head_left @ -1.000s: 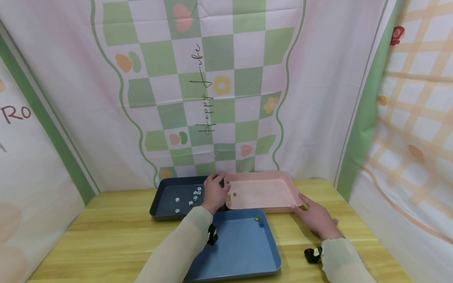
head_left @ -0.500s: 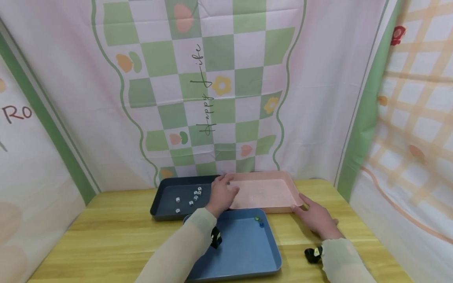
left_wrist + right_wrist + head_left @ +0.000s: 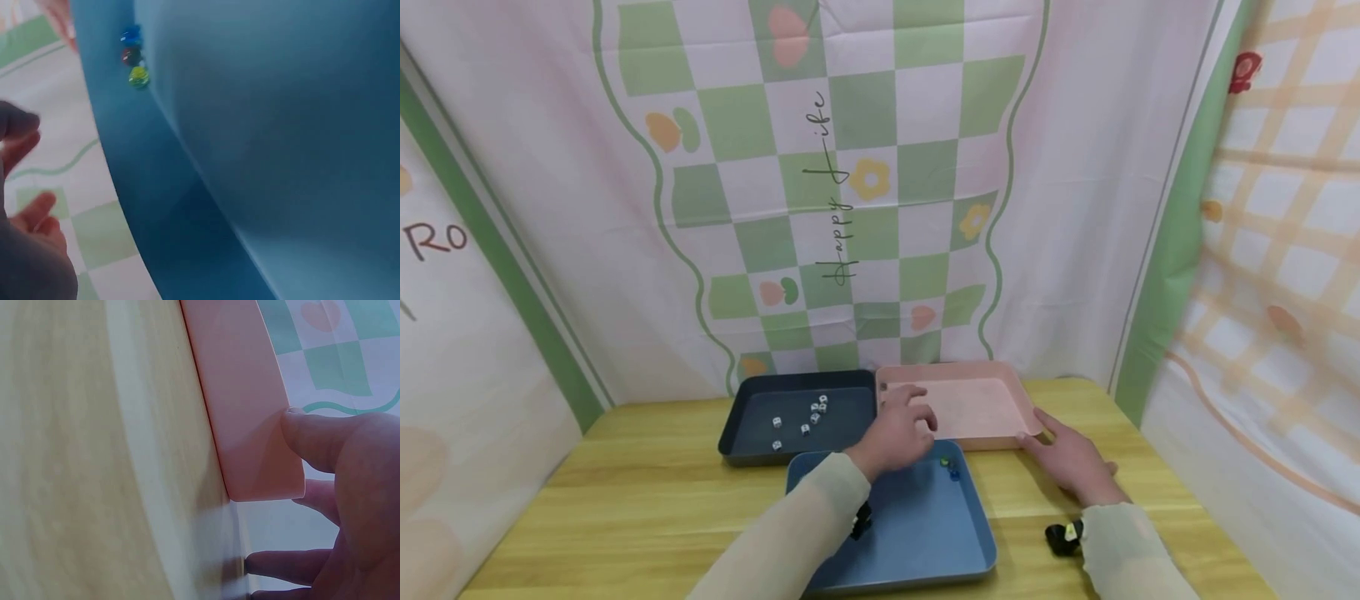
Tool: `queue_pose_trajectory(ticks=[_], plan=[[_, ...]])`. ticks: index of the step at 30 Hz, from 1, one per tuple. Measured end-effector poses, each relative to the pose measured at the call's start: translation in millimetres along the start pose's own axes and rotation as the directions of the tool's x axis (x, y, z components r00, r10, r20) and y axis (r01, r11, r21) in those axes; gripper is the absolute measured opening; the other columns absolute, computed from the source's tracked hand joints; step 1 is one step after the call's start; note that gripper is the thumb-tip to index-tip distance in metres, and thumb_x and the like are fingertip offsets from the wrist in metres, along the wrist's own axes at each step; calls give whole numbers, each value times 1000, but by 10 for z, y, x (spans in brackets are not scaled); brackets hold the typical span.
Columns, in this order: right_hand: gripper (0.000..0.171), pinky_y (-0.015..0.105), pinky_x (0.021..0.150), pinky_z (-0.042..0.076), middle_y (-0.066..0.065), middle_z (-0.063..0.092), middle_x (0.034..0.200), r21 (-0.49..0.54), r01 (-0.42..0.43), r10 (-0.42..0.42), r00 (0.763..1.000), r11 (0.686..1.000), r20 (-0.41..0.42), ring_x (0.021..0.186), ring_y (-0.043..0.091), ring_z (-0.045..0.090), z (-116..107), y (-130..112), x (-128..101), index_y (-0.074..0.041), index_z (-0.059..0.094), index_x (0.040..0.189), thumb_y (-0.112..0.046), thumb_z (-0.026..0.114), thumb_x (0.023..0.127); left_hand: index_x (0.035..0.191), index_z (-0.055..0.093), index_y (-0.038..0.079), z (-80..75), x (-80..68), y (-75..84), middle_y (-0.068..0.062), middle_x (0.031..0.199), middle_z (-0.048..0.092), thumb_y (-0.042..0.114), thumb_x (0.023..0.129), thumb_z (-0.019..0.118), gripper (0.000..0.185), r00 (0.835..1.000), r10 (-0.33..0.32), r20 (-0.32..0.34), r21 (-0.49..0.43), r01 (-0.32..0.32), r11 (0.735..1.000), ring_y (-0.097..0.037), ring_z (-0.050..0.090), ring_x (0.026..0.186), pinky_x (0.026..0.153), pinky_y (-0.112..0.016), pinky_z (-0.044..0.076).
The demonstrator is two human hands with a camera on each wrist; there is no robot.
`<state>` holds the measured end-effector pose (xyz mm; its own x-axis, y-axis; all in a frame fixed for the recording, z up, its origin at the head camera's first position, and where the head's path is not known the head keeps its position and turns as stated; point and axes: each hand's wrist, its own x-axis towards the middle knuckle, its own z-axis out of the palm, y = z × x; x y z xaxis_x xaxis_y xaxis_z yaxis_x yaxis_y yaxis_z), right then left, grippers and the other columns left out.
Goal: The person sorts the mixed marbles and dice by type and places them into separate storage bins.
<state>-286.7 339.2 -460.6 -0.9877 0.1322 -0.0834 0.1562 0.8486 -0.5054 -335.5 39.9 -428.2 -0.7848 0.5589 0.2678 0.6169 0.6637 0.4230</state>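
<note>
My left hand (image 3: 898, 429) hovers over the front left part of the pink tray (image 3: 977, 404), palm down, fingers loosely bent. In the left wrist view its fingers (image 3: 39, 209) stand apart, and nothing shows between them. One small dark marble (image 3: 883, 386) lies by the pink tray's left wall; the hand hides the floor nearby. My right hand (image 3: 1070, 461) holds the same tray's front right corner, thumb at the rim and index finger round the side, as the right wrist view shows. Glass marbles, yellow-green (image 3: 139, 77), reddish (image 3: 131, 57) and blue (image 3: 130, 35), sit in the blue tray (image 3: 917, 542).
A dark navy tray (image 3: 752, 442) with several white dice (image 3: 815, 408) stands left of the pink tray, touching or nearly so. The blue tray lies in front of both, under my left forearm. A printed curtain (image 3: 880, 250) hangs behind the wooden table (image 3: 587, 500).
My left hand has moved right and toward me, from the seam between navy and pink trays to over the pink tray, and its fingers now point right. My right hand has stayed put.
</note>
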Motion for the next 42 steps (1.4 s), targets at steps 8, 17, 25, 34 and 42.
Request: queue_pose_trajectory(ticks=[8, 17, 25, 34, 42], plan=[[92, 91, 81, 1, 30, 27, 154, 0, -3, 3, 1000, 1000, -3, 132, 64, 24, 15, 12, 12, -17, 21, 160, -75, 41, 92, 111, 78, 28, 96, -69, 50, -6, 155, 38, 27, 90, 73, 21, 977, 95, 189, 256, -142, 956, -21, 25, 145, 113, -31, 29], [92, 91, 82, 0, 30, 26, 154, 0, -7, 7, 1000, 1000, 2, 131, 64, 23, -9, -16, -19, -17, 21, 160, -75, 41, 92, 127, 70, 34, 169, -73, 59, -7, 158, 35, 29, 94, 68, 33, 957, 83, 277, 391, -192, 900, -23, 24, 146, 116, -33, 24], [90, 91, 82, 0, 30, 27, 154, 3, -5, 5, 1000, 1000, -3, 131, 64, 23, -11, -30, -29, -17, 22, 160, -74, 42, 93, 129, 68, 36, 166, -106, 95, -8, 156, 37, 30, 95, 68, 34, 951, 38, 307, 423, -172, 890, -25, 28, 145, 115, -35, 25], [94, 91, 81, 1, 29, 27, 154, -8, -1, 1, 1000, 1000, -2, 131, 64, 24, -15, -17, -24, -16, 22, 160, -77, 40, 91, 120, 73, 35, 197, -93, 52, -7, 152, 43, 32, 94, 72, 26, 955, 75, 287, 452, -204, 868, -26, 31, 143, 116, -37, 23], [91, 91, 81, 1, 30, 27, 154, -5, -3, 3, 1000, 1000, 1, 131, 64, 24, -6, -22, -10, -16, 22, 160, -75, 41, 93, 111, 77, 34, 198, -91, 29, -5, 149, 48, 32, 95, 71, 18, 951, 75, 299, 474, -216, 854, -27, 32, 143, 117, -40, 20]])
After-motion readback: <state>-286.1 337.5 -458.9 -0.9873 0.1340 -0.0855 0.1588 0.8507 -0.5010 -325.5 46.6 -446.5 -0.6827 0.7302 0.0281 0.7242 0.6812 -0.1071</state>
